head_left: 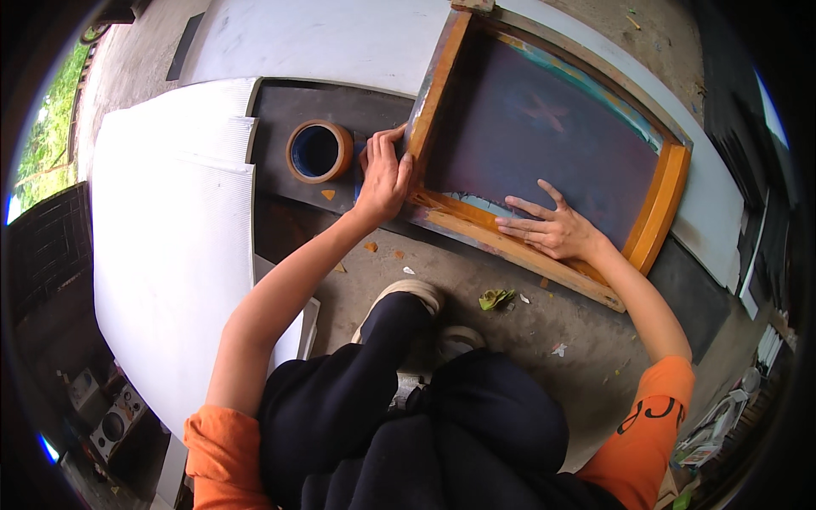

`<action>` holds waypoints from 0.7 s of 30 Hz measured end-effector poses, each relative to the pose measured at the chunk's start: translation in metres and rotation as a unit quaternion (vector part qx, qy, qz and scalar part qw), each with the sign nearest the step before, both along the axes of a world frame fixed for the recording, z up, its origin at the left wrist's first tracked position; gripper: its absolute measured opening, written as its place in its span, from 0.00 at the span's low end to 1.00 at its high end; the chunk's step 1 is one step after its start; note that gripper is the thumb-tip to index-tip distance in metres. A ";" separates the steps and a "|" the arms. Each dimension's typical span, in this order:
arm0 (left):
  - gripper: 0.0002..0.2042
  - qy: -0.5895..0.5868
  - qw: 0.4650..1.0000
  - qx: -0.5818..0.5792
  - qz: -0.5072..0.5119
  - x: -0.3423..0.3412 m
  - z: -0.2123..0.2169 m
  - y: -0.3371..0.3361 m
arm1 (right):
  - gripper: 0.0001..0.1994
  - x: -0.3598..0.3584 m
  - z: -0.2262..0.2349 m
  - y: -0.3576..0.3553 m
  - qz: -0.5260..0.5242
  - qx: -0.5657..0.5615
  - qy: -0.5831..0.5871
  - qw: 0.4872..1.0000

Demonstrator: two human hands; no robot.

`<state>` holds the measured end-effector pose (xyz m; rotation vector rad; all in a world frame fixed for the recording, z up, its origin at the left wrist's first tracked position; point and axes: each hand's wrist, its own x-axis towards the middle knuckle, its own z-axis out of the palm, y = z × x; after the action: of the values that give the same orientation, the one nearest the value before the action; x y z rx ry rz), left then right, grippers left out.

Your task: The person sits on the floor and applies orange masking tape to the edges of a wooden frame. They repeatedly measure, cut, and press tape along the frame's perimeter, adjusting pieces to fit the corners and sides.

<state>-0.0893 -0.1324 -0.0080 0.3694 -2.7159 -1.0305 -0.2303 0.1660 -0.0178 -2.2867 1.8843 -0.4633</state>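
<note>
A wooden screen-printing frame (510, 234) with dark mesh (544, 127) stretched inside it lies tilted at an angle in front of me. At its near left corner, my left hand (387, 178) has its fingers bent and closed against the side rail; the fingertips are partly hidden. My right hand (552, 229) rests with spread fingers over the near rail and the edge of the mesh, holding nothing. Left of my left hand, a roll of brown tape (343, 153) with a dark blue inside stands on a dark board (280, 106). A blue strip shows partly beneath that hand.
White corrugated sheets (174, 238) spread along the left. A pale panel (323, 38) lies beyond the frame. Scraps and a crumpled green leaf (495, 298) lie on the concrete floor (510, 348) near my shoes (416, 293). Dark sheets (748, 144) stand at the right.
</note>
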 end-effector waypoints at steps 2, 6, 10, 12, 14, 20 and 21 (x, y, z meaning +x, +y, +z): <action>0.20 0.001 1.000 0.008 -0.001 -0.002 -0.001 0.001 | 0.20 0.004 -0.002 -0.017 -0.004 -0.024 0.006 1.000; 0.20 -0.020 1.000 0.006 -0.012 -0.001 0.000 0.001 | 0.18 0.014 -0.010 -0.072 -0.004 -0.061 0.001 0.998; 0.21 -0.018 1.000 0.004 -0.013 -0.001 0.000 0.001 | 0.14 0.020 -0.007 -0.109 0.002 -0.068 -0.013 0.998; 0.20 -0.010 1.000 0.012 -0.011 -0.002 0.001 0.001 | 0.15 0.019 -0.006 -0.105 -0.002 -0.054 0.002 0.999; 0.20 0.001 1.000 0.020 -0.006 -0.001 0.000 -0.001 | 0.16 0.021 -0.006 -0.101 -0.006 -0.058 0.013 0.998; 0.19 0.009 1.000 0.014 -0.004 -0.001 -0.002 0.000 | 0.15 0.019 -0.009 -0.094 -0.016 -0.073 0.032 0.997; 0.19 0.010 1.000 0.013 -0.004 -0.001 -0.002 0.001 | 0.15 0.022 -0.010 -0.105 -0.011 -0.063 0.032 0.997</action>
<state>-0.0908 -0.1315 -0.0101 0.3512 -2.6914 -1.0679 -0.2084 0.0612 -0.0282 -2.3890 1.9654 -0.5311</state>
